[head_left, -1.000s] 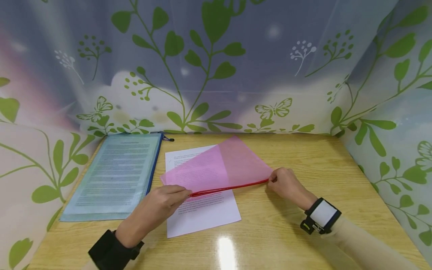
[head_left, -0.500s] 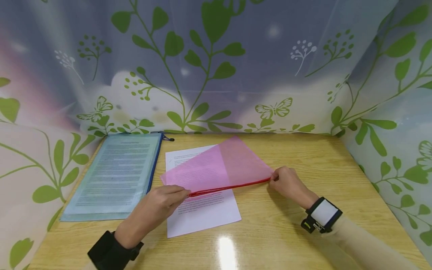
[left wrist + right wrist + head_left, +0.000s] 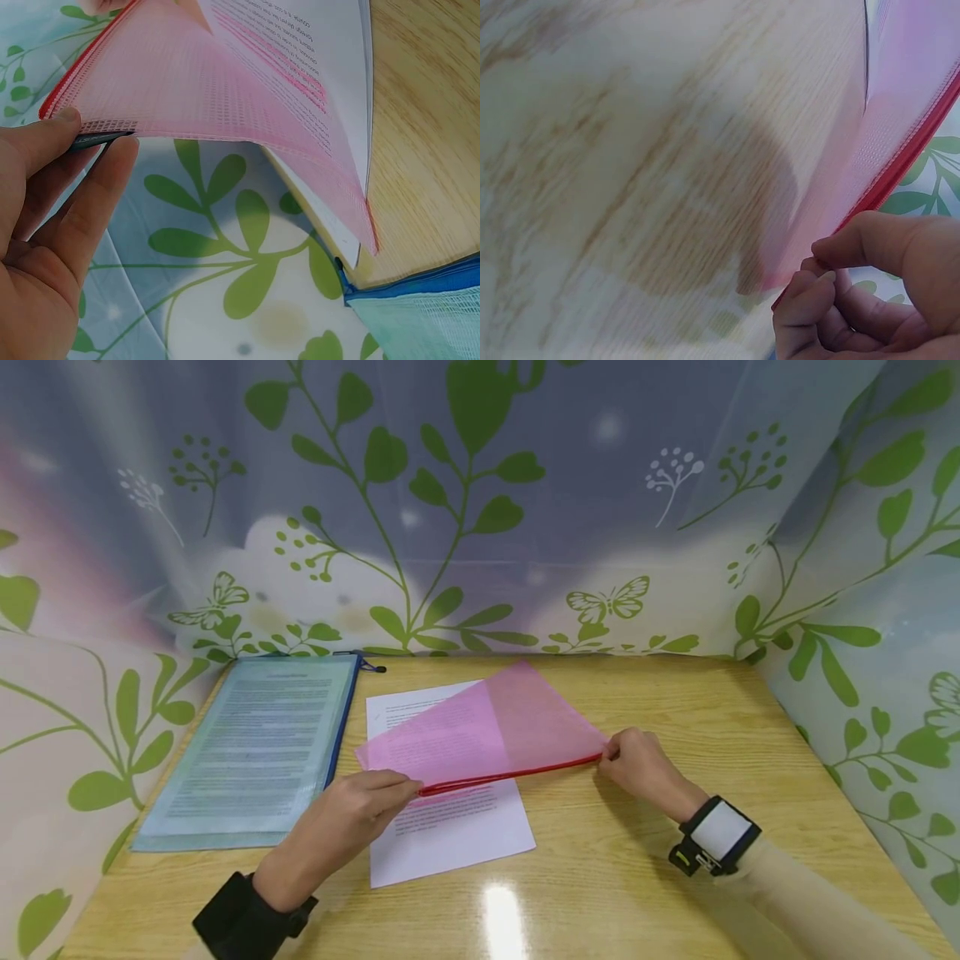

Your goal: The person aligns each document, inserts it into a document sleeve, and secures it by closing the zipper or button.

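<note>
A pink mesh zipper pouch (image 3: pixel 465 735) with a red zipper edge is held raised at its near side, over a printed sheet (image 3: pixel 457 839). My left hand (image 3: pixel 367 806) pinches the left end of the zipper edge. In the left wrist view, a small dark piece (image 3: pixel 101 139) shows between the thumb and fingers of that hand. My right hand (image 3: pixel 641 772) pinches the right end of the same edge, with thumb and fingertips together in the right wrist view. Print shows through the mesh; the upper right part of the sheet is covered by the pouch.
To the left lies a light blue mesh zipper pouch (image 3: pixel 247 752) with a blue zipper and printed paper inside. A wooden table (image 3: pixel 697 710) carries everything. Patterned cloth (image 3: pixel 480 510) hangs behind it and along both sides.
</note>
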The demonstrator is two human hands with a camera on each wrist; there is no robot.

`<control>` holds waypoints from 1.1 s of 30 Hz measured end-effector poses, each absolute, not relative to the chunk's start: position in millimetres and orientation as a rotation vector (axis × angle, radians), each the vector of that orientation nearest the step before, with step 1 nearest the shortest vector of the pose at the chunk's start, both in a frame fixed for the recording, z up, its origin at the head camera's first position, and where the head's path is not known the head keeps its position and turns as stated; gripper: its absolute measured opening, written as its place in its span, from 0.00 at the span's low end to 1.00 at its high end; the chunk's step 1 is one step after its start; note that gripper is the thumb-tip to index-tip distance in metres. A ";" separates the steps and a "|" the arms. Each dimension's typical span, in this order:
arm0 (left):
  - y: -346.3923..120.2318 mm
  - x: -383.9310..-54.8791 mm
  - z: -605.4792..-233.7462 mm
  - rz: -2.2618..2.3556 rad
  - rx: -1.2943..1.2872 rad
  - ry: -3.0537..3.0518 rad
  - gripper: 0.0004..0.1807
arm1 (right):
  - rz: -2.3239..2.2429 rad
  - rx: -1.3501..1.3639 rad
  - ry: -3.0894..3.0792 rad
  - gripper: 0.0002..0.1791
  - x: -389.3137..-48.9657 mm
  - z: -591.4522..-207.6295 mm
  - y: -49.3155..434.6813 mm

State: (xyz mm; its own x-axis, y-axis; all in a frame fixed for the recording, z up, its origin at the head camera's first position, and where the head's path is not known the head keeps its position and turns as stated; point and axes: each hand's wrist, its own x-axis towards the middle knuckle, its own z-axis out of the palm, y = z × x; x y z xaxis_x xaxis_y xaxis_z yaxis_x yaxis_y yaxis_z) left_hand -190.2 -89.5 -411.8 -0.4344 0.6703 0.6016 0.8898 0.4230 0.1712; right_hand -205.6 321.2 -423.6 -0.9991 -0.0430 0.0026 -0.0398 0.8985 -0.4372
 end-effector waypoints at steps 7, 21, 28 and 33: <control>-90.2 -189.7 -410.6 -0.651 -1.329 -2.234 0.18 | -0.709 -0.035 3.041 0.10 -206.2 -420.9 321.6; -90.3 -188.4 -408.7 -0.664 -1.329 -2.241 0.18 | -0.697 -0.034 3.033 0.14 -205.8 -419.3 326.6; -91.9 -187.9 -409.6 -0.679 -1.314 -2.258 0.18 | -0.680 -0.028 3.035 0.10 -206.2 -419.1 332.4; -91.8 -188.1 -409.6 -0.683 -1.317 -2.260 0.18 | -0.681 -0.019 3.048 0.10 -206.7 -419.2 333.0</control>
